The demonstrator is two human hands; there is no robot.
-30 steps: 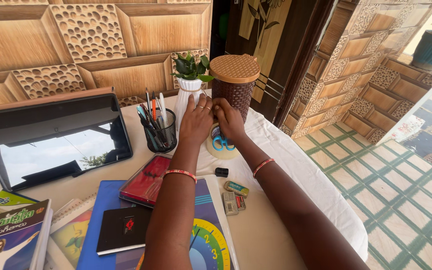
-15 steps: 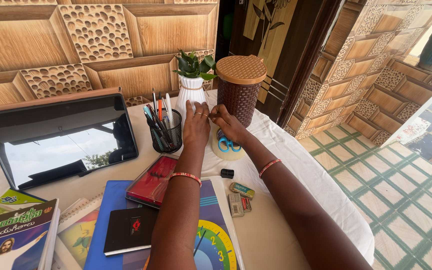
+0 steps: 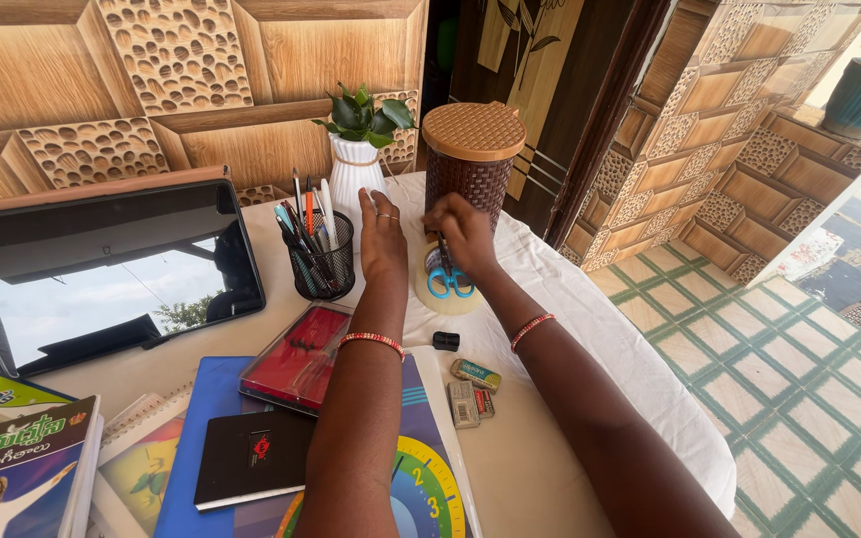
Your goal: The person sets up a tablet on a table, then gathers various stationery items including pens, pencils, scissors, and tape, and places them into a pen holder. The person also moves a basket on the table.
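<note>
My right hand [image 3: 464, 232] is closed on the blades of blue-handled scissors [image 3: 448, 282]. Their handles rest on a pale roll of tape [image 3: 437, 298] on the white-clothed table [image 3: 590, 349]. My left hand [image 3: 381, 237] lies palm down, fingers stretched out, between a black mesh pen holder [image 3: 314, 263] and the tape roll. Its fingertips reach the foot of a white vase with a green plant [image 3: 354, 167]. I see nothing in this hand. A brown woven container with a lid [image 3: 472, 159] stands just behind my right hand.
A tablet [image 3: 102, 267] leans against the wall at the left. In front of my arms lie a red case [image 3: 294, 361], a black notebook [image 3: 247, 458] on a blue folder, a black sharpener [image 3: 445, 341], erasers [image 3: 474, 375] and books [image 3: 22, 468]. The table's right edge drops to a tiled floor.
My hands were pinched together above the tape roll; now they are apart. The left lies flat toward the vase, and the right has closed on the scissors' blades.
</note>
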